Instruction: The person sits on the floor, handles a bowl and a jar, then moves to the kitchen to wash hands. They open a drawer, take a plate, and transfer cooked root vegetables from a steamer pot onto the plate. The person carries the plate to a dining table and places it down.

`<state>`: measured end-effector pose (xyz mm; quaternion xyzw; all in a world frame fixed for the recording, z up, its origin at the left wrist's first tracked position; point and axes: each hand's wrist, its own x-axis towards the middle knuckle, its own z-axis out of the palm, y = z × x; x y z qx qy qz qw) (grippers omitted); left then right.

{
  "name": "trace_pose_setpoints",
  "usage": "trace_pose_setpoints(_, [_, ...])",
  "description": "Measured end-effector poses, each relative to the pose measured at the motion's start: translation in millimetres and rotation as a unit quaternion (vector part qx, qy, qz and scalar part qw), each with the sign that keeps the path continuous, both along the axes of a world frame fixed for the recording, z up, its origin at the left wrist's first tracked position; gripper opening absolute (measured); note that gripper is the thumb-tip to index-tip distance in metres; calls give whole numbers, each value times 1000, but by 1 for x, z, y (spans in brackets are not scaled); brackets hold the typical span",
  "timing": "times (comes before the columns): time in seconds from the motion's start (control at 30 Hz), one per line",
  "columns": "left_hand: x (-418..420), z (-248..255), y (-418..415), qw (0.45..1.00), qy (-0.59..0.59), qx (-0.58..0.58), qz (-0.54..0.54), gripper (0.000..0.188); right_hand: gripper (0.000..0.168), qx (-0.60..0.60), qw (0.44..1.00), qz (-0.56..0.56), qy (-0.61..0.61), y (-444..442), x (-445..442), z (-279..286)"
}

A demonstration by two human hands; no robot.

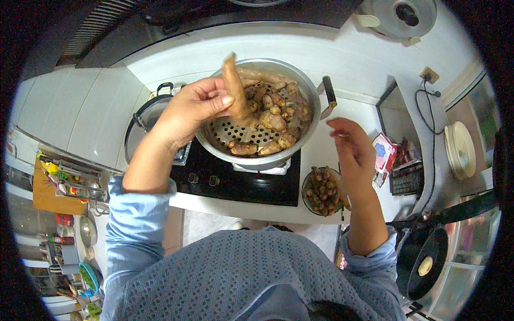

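My left hand (200,104) grips a long brown root vegetable (235,88) by its middle, above a large metal steamer pot (315,108). Inside the pot, on a perforated steamer tray (229,130), lie knobbly brown tubers (274,120) and more long roots (261,75) along the far side. My right hand (353,146) is held right of the pot, fingers curled and apart, with nothing seen in it. Just below it, near the counter's front edge, stands a bowl (305,192) heaped with small knobbly brown tubers (322,190).
The pot stands on a black glass cooktop (241,188). A glass lid (150,116) leans behind my left forearm. Right of my right hand are a red and white packet (384,154) and a black wire basket (405,180). A frying pan (427,261) is at lower right.
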<state>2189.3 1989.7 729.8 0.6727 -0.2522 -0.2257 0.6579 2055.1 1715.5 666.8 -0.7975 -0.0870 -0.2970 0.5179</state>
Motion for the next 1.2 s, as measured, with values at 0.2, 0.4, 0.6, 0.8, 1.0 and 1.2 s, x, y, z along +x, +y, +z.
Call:
trace_pose_setpoints(0.2, [-75, -13, -89, 949, 248, -190, -41, 17, 52, -83, 995, 50, 40, 2, -25, 31])
trace_pose_setpoints(0.4, [-89, -46, -102, 993, 55, 61, -81, 26, 50, 99, 963, -17, 250, -82, -66, -33])
trace_pose_setpoints(0.6, [-100, -82, -86, 967, 187, 102, -140, 22, 37, 144, 930, -125, 315, -142, -94, -188])
trace_pose_setpoints(0.8, [-104, -84, -92, 959, 177, 126, -180, 27, 30, -44, 924, -86, 369, -144, -83, -262])
trace_pose_setpoints(1.0, [-102, -89, -77, 968, 170, 127, -137, 26, 30, 159, 854, -38, 494, -158, -78, -245])
trace_pose_setpoints(1.2, [-103, -90, -73, 962, 180, 140, -149, 21, 33, -14, 876, -43, 480, -166, -76, -251])
